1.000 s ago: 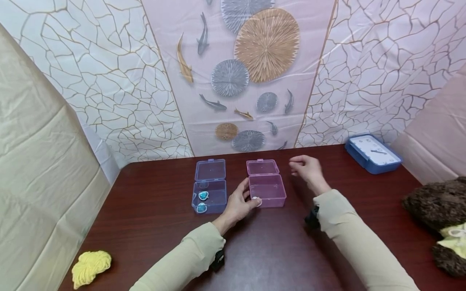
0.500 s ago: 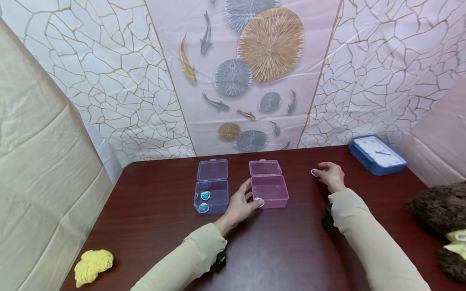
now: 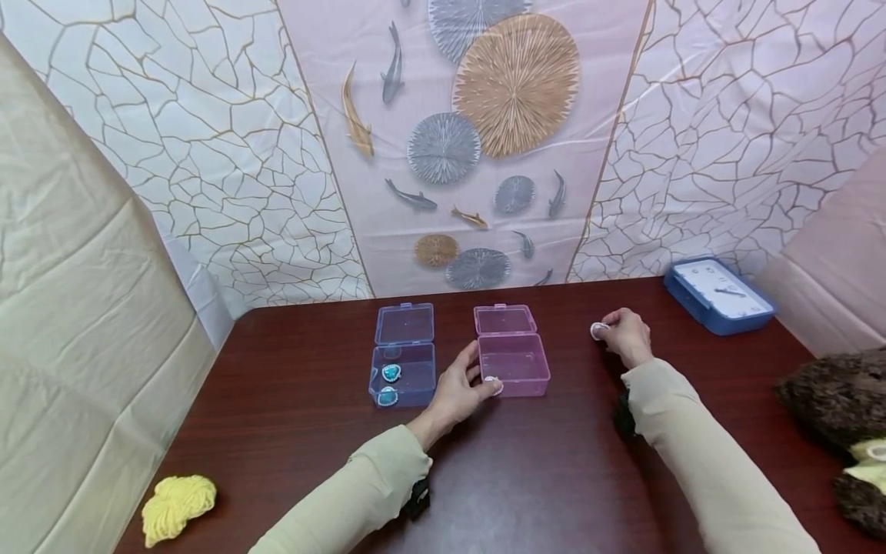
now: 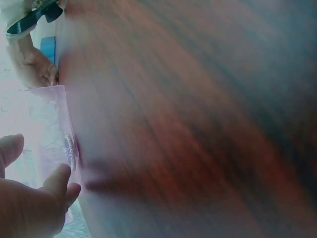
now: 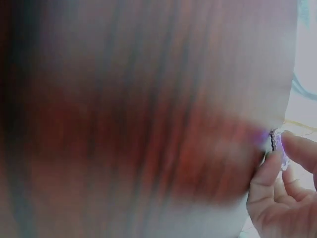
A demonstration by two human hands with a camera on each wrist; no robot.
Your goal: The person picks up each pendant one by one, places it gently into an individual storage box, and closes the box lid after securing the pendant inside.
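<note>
My left hand (image 3: 453, 391) holds the near left corner of an open pink plastic box (image 3: 529, 385), thumb at its front and fingers along its left side. Behind the thumb tip, a gem with a white beaded rim (image 3: 492, 384) shows in that corner; it looks purplish in the left wrist view. Right of the box, my right hand (image 3: 628, 338) pinches another white-rimmed gem (image 3: 599, 331) between thumb and finger. In the right wrist view this gem (image 5: 280, 148) looks purple. An open blue plastic box (image 3: 415, 396) stands to the left, with two turquoise gems (image 3: 391, 373) visible in it.
At the back right lies a blue case with a clock-like white face (image 3: 720, 292). A brown furry toy (image 3: 837, 392) is at the right edge. Yellow yarn (image 3: 178, 504) lies at the front left. A patterned cloth (image 3: 443, 215) hangs behind the table.
My right hand has moved right, away from the pink box, and now shows a gem in its fingers, since turned to a paler face. The left hand stays at the pink box.
</note>
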